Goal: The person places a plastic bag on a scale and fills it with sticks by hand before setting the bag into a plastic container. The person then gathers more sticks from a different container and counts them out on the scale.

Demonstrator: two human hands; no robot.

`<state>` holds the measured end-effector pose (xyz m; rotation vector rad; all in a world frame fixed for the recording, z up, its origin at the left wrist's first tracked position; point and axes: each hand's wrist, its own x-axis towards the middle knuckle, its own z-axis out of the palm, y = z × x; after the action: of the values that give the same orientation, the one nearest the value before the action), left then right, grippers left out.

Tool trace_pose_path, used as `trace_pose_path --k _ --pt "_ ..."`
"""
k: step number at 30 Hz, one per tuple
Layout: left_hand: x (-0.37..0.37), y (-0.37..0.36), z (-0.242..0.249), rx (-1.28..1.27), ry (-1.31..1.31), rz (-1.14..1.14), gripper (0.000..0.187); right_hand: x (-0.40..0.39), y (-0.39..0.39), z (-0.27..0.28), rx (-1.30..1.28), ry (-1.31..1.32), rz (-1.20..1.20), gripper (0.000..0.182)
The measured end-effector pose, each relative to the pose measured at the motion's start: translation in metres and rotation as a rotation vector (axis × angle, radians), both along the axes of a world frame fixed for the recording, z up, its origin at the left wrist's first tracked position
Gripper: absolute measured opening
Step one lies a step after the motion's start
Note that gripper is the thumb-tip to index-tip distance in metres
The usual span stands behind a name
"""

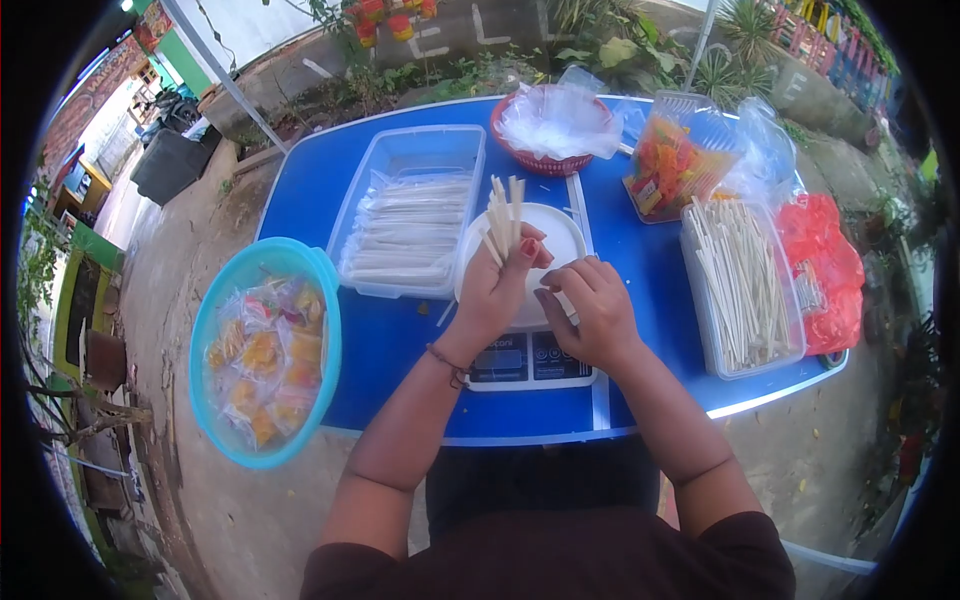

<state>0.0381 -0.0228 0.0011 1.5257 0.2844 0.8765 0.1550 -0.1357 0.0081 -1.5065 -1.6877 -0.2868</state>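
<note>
My left hand (500,290) is wrapped round a bundle of pale thin sticks (505,215), held upright with their tops fanning out above the fingers. Close by on the right, my right hand (593,310) has its fingers bent in towards the thumb; what lies between them, if anything, is too small to make out. Both hands are over a kitchen scale (500,365) with a round white plate (555,230) on top. To the right, a clear plastic tub (765,365) is full of loose sticks like those in the bundle.
Left of the scale is a clear box (365,270) of wrapped stick packs. A turquoise basin (200,360) holds bagged snacks. Behind stand a red basket (545,160) with plastic bags and a container of orange packets (665,170). A red bag (825,270) lies far right on the blue table (390,385).
</note>
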Motion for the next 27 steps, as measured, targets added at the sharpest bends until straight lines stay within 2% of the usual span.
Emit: trace_pose_path --k 5,12,15,18,21,27 --pt "-0.005 0.004 0.002 -0.064 0.027 -0.049 0.03 -0.004 -0.001 0.002 -0.032 -0.007 -0.019 0.019" --pt "-0.008 0.006 0.006 -0.961 -0.484 -0.35 0.025 -0.021 -0.004 0.01 0.031 -0.01 -0.024 0.025" --pt "-0.009 0.003 0.002 -1.063 -0.5 -0.39 0.023 -0.026 -0.006 0.01 0.027 -0.02 -0.038 0.027" --pt "-0.009 -0.004 0.011 -1.108 -0.402 -0.204 0.022 -0.023 -0.001 -0.001 0.06 -0.022 -0.061 0.028" --pt "-0.009 -0.003 0.011 -1.069 -0.398 -0.223 0.021 -0.019 -0.001 -0.004 0.061 -0.021 -0.087 0.027" --pt "-0.013 -0.006 0.01 -1.084 -0.313 -0.257 0.031 -0.022 -0.002 0.001 0.044 0.012 -0.068 0.023"
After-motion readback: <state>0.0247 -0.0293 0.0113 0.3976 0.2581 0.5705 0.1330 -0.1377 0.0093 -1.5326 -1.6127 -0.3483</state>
